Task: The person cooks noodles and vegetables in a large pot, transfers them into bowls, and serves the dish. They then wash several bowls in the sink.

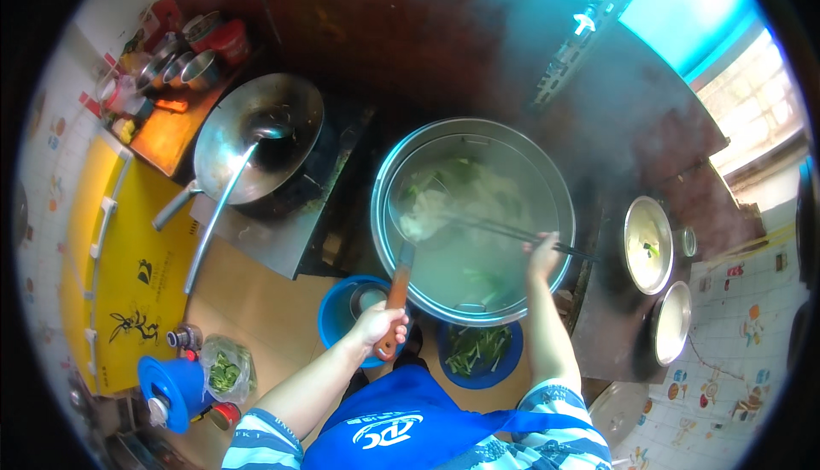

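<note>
My left hand grips the wooden handle of a strainer, whose head lies over the large steel pot. Pale food, perhaps noodles, sits in the strainer head. My right hand, above the pot's right rim, holds dark chopsticks that point left towards that food. Cloudy liquid fills the pot, with leafy greens in it. Steam blurs the chopstick tips and part of the food.
Left of the pot stands a wok with a long-handled ladle. Two metal bowls stand on the right counter. Below the pot are a blue bucket and a blue basin of greens. A yellow cabinet stands far left.
</note>
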Available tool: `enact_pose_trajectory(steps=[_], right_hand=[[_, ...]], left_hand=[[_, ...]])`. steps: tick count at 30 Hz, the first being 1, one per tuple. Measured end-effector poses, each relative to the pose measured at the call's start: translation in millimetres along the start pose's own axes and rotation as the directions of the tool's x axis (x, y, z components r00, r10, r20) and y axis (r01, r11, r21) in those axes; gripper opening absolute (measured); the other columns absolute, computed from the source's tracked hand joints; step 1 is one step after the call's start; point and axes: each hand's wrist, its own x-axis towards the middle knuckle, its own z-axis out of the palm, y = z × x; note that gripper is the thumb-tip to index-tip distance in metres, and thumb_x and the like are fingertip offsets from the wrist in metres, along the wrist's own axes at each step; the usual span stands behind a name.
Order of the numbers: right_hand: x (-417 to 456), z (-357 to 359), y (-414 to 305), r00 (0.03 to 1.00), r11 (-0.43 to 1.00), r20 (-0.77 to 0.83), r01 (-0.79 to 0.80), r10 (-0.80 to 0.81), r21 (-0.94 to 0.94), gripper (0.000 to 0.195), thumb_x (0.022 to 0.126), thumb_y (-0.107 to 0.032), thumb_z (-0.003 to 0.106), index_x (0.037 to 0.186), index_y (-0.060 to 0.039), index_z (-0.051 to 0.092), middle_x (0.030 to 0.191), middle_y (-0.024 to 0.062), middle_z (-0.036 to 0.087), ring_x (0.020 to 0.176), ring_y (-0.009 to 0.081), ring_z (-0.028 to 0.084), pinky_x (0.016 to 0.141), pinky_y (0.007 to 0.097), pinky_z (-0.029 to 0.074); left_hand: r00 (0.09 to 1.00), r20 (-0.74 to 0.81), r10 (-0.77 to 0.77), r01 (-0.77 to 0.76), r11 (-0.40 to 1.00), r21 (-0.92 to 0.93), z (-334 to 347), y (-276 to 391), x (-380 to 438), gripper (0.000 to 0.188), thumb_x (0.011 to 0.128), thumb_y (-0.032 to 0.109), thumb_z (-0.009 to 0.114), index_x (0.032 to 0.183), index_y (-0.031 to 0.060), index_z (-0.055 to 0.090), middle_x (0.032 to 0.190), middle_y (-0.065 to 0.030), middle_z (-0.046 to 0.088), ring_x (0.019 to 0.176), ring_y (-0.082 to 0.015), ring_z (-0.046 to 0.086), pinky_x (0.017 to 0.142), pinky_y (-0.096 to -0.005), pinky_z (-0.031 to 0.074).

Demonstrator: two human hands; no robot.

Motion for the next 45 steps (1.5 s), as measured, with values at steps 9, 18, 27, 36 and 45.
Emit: enact_pose_trajectory(steps=[9, 18, 27, 36, 45], right_hand=[[23, 34, 63, 0.834, 0.839, -0.340, -0.236, 0.433, 0.490, 0.051, 0.096, -0.036, 0.033, 0.104, 0.0109, 0.052, 0.103, 0.0233, 0.056, 0.078, 0.0296, 0.063, 0.065, 0.0315, 0.058], [-3, 16, -50, 0.904, 0.586, -0.079, -0.205, 0.421, 0.784, 0.035, 0.093, -0.029, 0.044, 0.103, 0.0048, 0.045, 0.104, 0.0186, 0.046, 0.081, 0.0274, 0.059, 0.068, 0.0270, 0.059], [-42, 2, -142, 0.991, 0.822, -0.023, -0.095, 0.130, 0.561, 0.036, 0.094, -0.037, 0.045, 0.085, -0.0021, 0.052, 0.074, 0.0113, 0.056, 0.062, 0.0182, 0.059, 0.053, 0.0207, 0.052], [18, -6, 31, 0.936, 0.990, -0.329, -0.098, 0.125, 0.099, 0.051, 0.096, -0.040, 0.033, 0.096, 0.0049, 0.056, 0.093, 0.0155, 0.060, 0.073, 0.0233, 0.062, 0.063, 0.0273, 0.055], [-31, 8, -22, 0.828, 0.525, -0.130, -0.216, 0.546, 0.823, 0.040, 0.097, -0.033, 0.032, 0.105, 0.0042, 0.046, 0.114, 0.0197, 0.041, 0.088, 0.0279, 0.059, 0.070, 0.0260, 0.058]], left_hand=[[0.994, 0.097, -0.056, 0.069, 0.989, -0.131, -9, -10, -29, 0.019, 0.093, 0.009, 0.042, 0.111, 0.0036, 0.042, 0.083, -0.0067, 0.050, 0.059, -0.0092, 0.049, 0.052, -0.0208, 0.046], [0.993, -0.105, 0.048, -0.019, 0.965, 0.262, 10, -3, -14, 0.009, 0.092, 0.010, 0.044, 0.100, 0.0058, 0.042, 0.075, -0.0054, 0.050, 0.058, -0.0099, 0.050, 0.052, -0.0251, 0.047], [0.998, -0.035, 0.044, -0.036, 0.977, 0.210, -1, 6, 22, 0.006, 0.092, 0.010, 0.044, 0.095, 0.0049, 0.045, 0.072, -0.0054, 0.050, 0.057, -0.0100, 0.049, 0.051, -0.0229, 0.046], [0.959, 0.275, -0.076, 0.119, 0.982, -0.145, -26, -15, -31, 0.018, 0.095, 0.010, 0.041, 0.111, 0.0034, 0.043, 0.082, -0.0058, 0.051, 0.058, -0.0080, 0.048, 0.053, -0.0194, 0.045], [0.995, 0.096, -0.013, 0.009, 0.999, 0.038, -16, -10, -48, 0.018, 0.093, 0.009, 0.042, 0.110, 0.0031, 0.043, 0.080, -0.0062, 0.051, 0.057, -0.0076, 0.048, 0.050, -0.0204, 0.045]])
